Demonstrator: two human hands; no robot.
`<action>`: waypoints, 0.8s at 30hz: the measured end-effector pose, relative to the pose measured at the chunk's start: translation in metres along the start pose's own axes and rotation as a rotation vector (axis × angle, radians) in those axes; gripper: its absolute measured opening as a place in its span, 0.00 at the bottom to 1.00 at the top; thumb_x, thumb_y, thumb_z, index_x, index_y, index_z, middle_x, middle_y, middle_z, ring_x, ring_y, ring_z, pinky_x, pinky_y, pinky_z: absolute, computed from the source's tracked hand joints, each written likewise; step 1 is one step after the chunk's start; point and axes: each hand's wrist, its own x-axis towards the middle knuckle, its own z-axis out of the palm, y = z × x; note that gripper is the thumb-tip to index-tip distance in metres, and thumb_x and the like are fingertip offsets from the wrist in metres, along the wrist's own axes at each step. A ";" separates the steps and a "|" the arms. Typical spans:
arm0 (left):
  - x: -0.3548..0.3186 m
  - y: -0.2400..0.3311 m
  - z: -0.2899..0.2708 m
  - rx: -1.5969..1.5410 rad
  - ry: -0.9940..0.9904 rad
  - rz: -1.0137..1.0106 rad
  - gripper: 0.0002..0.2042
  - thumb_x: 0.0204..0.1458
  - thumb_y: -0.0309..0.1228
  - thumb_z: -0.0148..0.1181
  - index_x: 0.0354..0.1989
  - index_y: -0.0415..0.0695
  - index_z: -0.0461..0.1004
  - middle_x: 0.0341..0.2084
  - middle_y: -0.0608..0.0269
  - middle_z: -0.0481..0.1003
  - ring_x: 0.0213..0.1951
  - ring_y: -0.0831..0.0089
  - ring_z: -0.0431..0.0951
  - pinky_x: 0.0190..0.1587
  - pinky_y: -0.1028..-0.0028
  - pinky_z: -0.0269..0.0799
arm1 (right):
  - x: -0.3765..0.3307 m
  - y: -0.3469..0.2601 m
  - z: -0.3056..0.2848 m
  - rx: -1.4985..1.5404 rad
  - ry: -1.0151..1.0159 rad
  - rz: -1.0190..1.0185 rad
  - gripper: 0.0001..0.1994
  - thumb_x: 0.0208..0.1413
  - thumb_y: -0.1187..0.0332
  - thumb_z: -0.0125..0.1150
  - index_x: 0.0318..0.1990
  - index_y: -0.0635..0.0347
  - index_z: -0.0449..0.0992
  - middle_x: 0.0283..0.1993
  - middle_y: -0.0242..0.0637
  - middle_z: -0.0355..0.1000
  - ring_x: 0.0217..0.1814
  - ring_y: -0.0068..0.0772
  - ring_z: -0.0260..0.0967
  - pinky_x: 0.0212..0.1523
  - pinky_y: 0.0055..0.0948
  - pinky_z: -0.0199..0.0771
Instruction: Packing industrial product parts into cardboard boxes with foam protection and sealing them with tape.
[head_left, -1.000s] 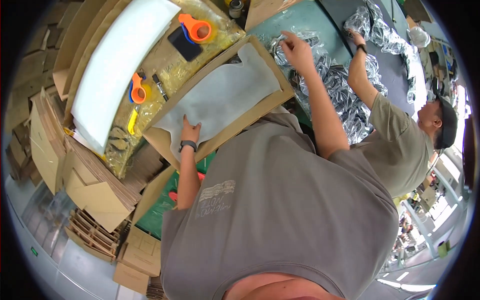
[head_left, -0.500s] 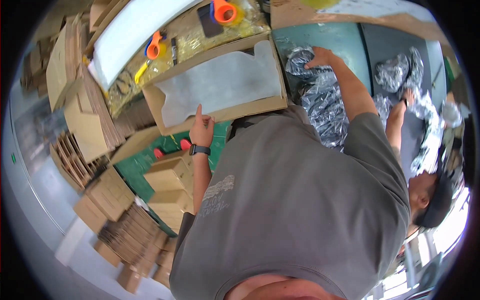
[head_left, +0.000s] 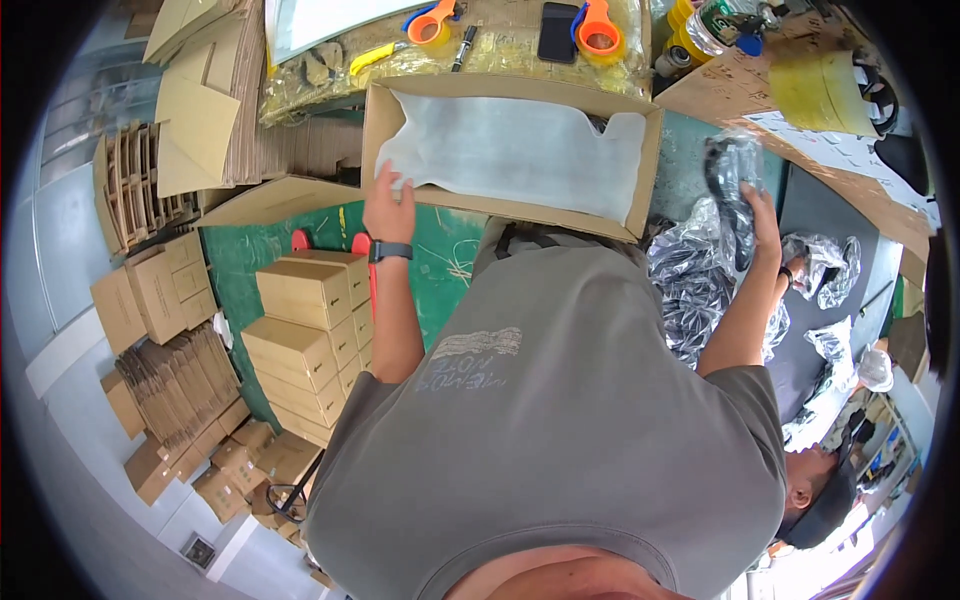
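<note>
Two hands at work: the left hand, fingers spread, rests on the near wall of the lined carton at upper centre, steadying it; the right hand, upper right, grips a clear-bagged black item above the pile of bags.

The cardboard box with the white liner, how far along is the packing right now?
Done: the cardboard box stands open with a white foam liner laid inside; nothing else shows in it. In hand: the left hand rests on the box's near edge, and the right hand holds up a clear bag with a black item. Left: a pile of similar bagged items lies beside the box.
</note>
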 end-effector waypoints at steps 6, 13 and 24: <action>0.078 -0.113 0.002 0.296 0.223 -0.007 0.41 0.61 0.44 0.72 0.79 0.42 0.61 0.54 0.38 0.82 0.56 0.40 0.83 0.61 0.47 0.78 | -0.098 -0.086 0.159 0.778 0.015 0.143 0.36 0.73 0.39 0.52 0.68 0.68 0.75 0.55 0.62 0.83 0.48 0.53 0.86 0.45 0.45 0.90; 0.106 -0.172 0.050 -0.057 -0.363 -0.328 0.26 0.72 0.52 0.54 0.70 0.49 0.73 0.48 0.36 0.85 0.51 0.32 0.84 0.55 0.41 0.79 | -0.052 -0.105 0.433 0.542 -0.270 0.485 0.29 0.61 0.51 0.77 0.61 0.64 0.80 0.48 0.44 0.86 0.43 0.42 0.86 0.45 0.43 0.89; 0.127 -0.158 0.031 -0.232 -0.366 -0.295 0.25 0.73 0.46 0.56 0.73 0.48 0.71 0.51 0.40 0.84 0.51 0.38 0.85 0.52 0.45 0.80 | 0.049 -0.026 0.651 0.541 -0.340 0.529 0.22 0.69 0.57 0.69 0.60 0.66 0.79 0.48 0.44 0.86 0.44 0.39 0.86 0.48 0.43 0.89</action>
